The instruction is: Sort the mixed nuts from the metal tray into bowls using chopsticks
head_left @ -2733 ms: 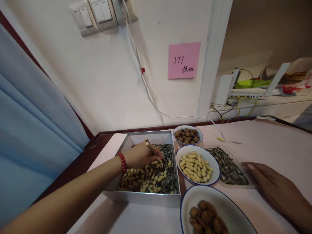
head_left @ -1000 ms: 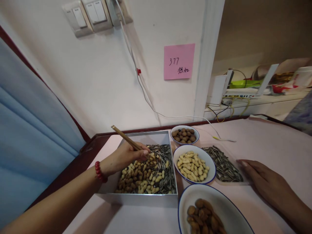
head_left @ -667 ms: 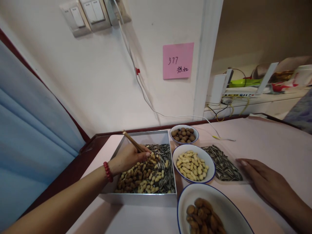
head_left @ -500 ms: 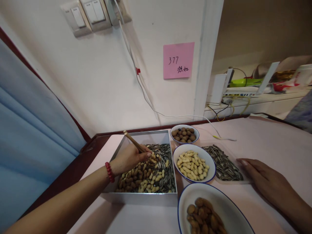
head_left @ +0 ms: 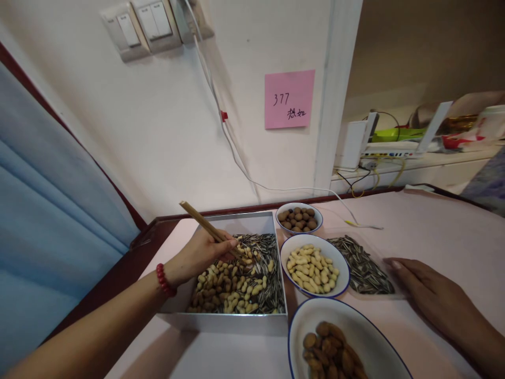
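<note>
My left hand (head_left: 201,252) is closed on a pair of wooden chopsticks (head_left: 203,223), their tips down among the mixed nuts and seeds in the white square box (head_left: 229,321). The box holds peanuts, brown nuts and striped sunflower seeds jumbled together. My right hand (head_left: 428,292) lies flat and open on the pink table, just right of a clear tray of sunflower seeds (head_left: 361,268). Between the box and that tray sits a blue-rimmed bowl of peanuts (head_left: 313,266).
A small bowl of round brown nuts (head_left: 299,217) stands behind the peanut bowl. A large plate with almonds (head_left: 335,350) is at the near edge. A white cable (head_left: 355,223) trails across the table from the wall. A shelf with clutter (head_left: 414,145) lies at the back right.
My left hand has drawn back slightly toward me and the chopsticks' upper ends have tilted further left and up. My right hand has stayed put.
</note>
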Available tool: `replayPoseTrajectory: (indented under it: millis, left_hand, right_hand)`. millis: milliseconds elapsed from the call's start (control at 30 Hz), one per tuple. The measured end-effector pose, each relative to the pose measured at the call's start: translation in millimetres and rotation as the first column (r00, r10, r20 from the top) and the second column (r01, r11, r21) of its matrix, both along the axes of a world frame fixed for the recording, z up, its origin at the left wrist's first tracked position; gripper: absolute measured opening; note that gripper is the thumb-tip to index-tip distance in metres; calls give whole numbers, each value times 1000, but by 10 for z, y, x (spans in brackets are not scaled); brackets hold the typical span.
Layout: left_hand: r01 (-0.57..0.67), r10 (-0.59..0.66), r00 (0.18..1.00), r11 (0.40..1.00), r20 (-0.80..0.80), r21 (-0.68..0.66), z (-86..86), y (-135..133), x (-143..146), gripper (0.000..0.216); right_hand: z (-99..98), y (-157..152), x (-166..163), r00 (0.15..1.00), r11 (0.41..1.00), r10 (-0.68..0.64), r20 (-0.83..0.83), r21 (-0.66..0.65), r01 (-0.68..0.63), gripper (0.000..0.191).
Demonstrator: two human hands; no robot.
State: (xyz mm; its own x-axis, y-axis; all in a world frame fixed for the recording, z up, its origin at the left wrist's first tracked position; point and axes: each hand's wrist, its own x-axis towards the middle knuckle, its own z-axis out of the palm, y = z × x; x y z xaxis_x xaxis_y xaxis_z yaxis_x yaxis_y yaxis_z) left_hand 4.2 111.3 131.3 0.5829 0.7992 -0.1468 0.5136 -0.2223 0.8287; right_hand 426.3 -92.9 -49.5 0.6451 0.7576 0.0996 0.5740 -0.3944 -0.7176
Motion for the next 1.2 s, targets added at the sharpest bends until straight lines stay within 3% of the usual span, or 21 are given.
replayPoseTrajectory:
  millis: [167,267,333,467,567,800,900,1067,1200]
  left_hand:
    - [-95,92,987,995,133,17,397,-101,47,39]
    - [-78,59,967,995,247,69,599,-200,222,37]
    - [-28,8,952,998,306,62,635,-269,387,35]
    - [109,-117,937,993,330,44,517,-367,674,36]
    - [137,-141,942,990,304,35,443,-390,716,34]
    - [-78,57,954,995,294,61,543,-219,378,43]
    - [-100,86,961,994,263,39,488,-94,256,44]
    - [143,-144,986,990,82,20,183,12,201,29]
    - [241,-241,970,970,38,-15,-63,-5,276,24]
  right_hand:
    - [2,6,8,1000,1000,6,-9,-4,-6,62]
    - [1,-1,6,1000,1000,3,-9,-3,-3,62]
    - [3,-7,2,1000,1000,3,-12,2,-3,62]
    - [7,-1,-7,1000,1000,6,-11,15,-6,63]
    - [-2,18,-6,1000,1000,6,-11,24,-6,65]
    - [5,13,-5,999,1000,-19,-35,19,19,71]
    - [67,13,-33,998,999,-39,-43,4,40,72]
    - [75,43,-29,997,998,-64,-47,-28,63,77]
    - [-209,21,165,997,998,-66,29,-10,67,75]
